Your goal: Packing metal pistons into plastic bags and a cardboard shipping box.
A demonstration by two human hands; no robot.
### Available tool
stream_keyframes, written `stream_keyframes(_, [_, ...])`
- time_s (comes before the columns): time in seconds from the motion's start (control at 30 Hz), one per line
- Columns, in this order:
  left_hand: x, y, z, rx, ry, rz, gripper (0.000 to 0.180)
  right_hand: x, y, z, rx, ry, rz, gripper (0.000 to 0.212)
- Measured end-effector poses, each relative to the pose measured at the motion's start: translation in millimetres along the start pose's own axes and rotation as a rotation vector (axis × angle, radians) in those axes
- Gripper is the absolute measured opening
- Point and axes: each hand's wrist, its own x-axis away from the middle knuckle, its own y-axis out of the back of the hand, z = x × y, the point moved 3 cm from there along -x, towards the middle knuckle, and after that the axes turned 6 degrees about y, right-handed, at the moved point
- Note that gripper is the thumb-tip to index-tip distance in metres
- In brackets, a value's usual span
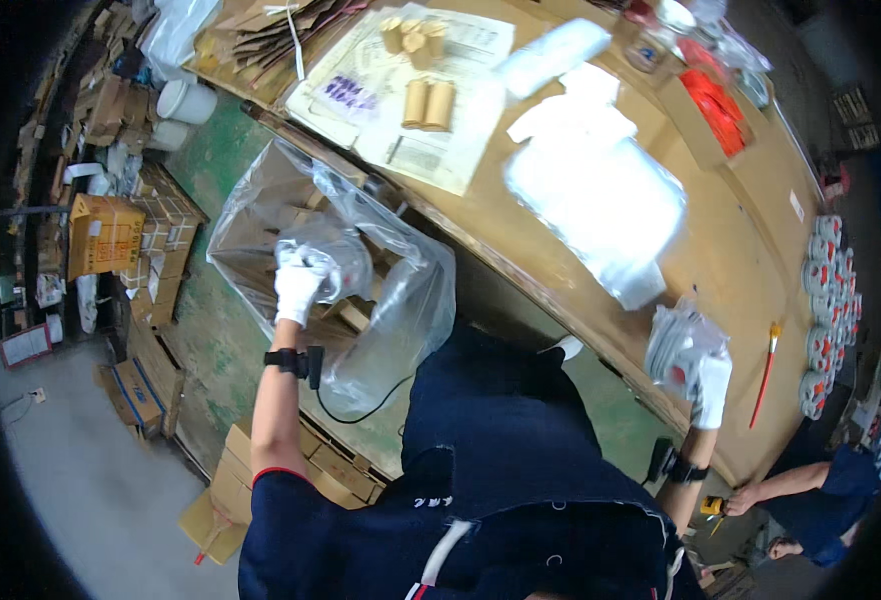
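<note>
My left hand (299,285), in a white glove, is closed on a bagged bundle of grey round pieces (333,262). That bundle is inside the mouth of a large box lined with a see-through plastic bag (423,285), left of the table. At the table's near right edge, my white-gloved right hand (711,388) grips another bagged stack of grey discs (676,345), which shows a red spot. The plastic film blurs the exact kind of both bundles. Cardboard pieces (356,315) lie in the lined box under my left hand.
The wooden table (741,250) holds white plastic bags (601,190), tan rolls (429,105) on printed paper, a red brush (764,375) and a carton of red items (711,115). Grey reels (821,315) stand along its right side. A co-worker's hand (746,497) holds a yellow tool.
</note>
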Motion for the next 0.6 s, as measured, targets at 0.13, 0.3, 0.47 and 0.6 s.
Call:
stream_keyframes(0.13, [-37, -90, -10, 0.384, -0.191, -0.032, 0.034, 21, -98, 89, -0.624, -0.328, 0.042, 0.028])
stream_keyframes(0.3, [-55, -166, -26, -0.096, -0.305, 0.041, 0.032, 27, -175, 162, -0.06, 0.042, 0.433, 0.024])
stream_keyframes(0.47, [-47, -158, -59, -0.374, -0.81, -0.43, 0.023, 33, -225, 187, 0.47, 0.36, 0.556, 0.023])
stream_keyframes(0.6, [-41, -165, -66, -0.144, -0.538, 0.373, 0.028, 65, -208, 184, 0.598, 0.449, 0.547, 0.028])
